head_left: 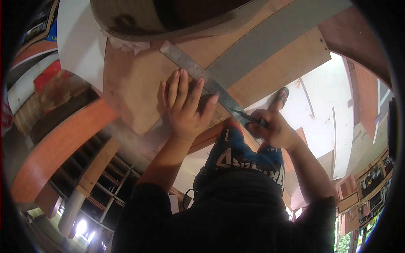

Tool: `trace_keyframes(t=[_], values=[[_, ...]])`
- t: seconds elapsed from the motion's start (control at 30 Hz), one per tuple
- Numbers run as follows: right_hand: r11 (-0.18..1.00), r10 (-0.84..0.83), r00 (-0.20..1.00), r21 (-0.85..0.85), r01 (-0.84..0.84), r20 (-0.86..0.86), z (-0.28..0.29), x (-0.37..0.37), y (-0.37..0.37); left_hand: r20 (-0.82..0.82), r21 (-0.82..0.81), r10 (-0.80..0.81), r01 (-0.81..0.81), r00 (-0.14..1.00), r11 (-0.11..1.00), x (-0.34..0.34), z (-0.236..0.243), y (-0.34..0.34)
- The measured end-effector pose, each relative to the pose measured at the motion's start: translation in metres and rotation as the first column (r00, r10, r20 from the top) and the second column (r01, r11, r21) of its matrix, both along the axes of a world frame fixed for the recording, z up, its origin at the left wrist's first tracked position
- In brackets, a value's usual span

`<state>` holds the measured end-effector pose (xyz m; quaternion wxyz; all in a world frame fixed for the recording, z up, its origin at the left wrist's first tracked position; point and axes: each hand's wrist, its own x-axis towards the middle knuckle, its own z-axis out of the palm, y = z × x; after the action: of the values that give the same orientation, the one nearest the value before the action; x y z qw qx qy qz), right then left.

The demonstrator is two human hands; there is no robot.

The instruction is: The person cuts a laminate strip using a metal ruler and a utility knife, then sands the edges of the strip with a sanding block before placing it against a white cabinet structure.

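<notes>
A metal ruler (pixel 181 56) lies slantwise over a brown board (pixel 130 88) and across the end of a grey strip (pixel 247 46). My left hand (pixel 185 105) lies flat with its fingers spread, the fingertips pressing on the ruler's near side. In my right hand (pixel 272 128) is a thin dark knife (pixel 244 113), gripped in closed fingers. Its pointed end rests at the ruler's near right end, by the board's edge. The handle is mostly hidden by my fingers, so its exact type cannot be told.
A dark, glossy curved object (pixel 168 17) stands at the far side, with crumpled white paper (pixel 126 44) beside it. White sheet (pixel 80 42) lies to the left. An orange-brown curved panel (pixel 63 147) sits lower left. White offcuts (pixel 339 143) lie on the floor at right.
</notes>
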<state>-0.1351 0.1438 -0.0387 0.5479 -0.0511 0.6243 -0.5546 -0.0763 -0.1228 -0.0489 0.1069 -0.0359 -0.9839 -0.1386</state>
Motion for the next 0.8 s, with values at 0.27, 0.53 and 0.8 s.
trace_keyframes(t=[0.27, 0.53, 0.8], values=[[0.999, 0.003, 0.998, -0.031, -0.005, -0.070, -0.0061, 0.0027, 0.0012, 0.012, -0.017, 0.004, -0.003, 1.000, 1.000, -0.0003, 0.0002, 0.0007], [1.000, 0.016, 1.000, 0.018, -0.016, 0.009, 0.0001, -0.0009, -0.0011, 0.007, -0.021, 0.002, -0.002, 1.000, 1.000, -0.0005, 0.0008, 0.0005], [1.000, 0.008, 1.000, 0.007, -0.008, -0.023, -0.0017, -0.0015, -0.0014, 0.005, -0.008, 0.001, -0.001, 1.000, 1.000, -0.0009, -0.0005, -0.0004]])
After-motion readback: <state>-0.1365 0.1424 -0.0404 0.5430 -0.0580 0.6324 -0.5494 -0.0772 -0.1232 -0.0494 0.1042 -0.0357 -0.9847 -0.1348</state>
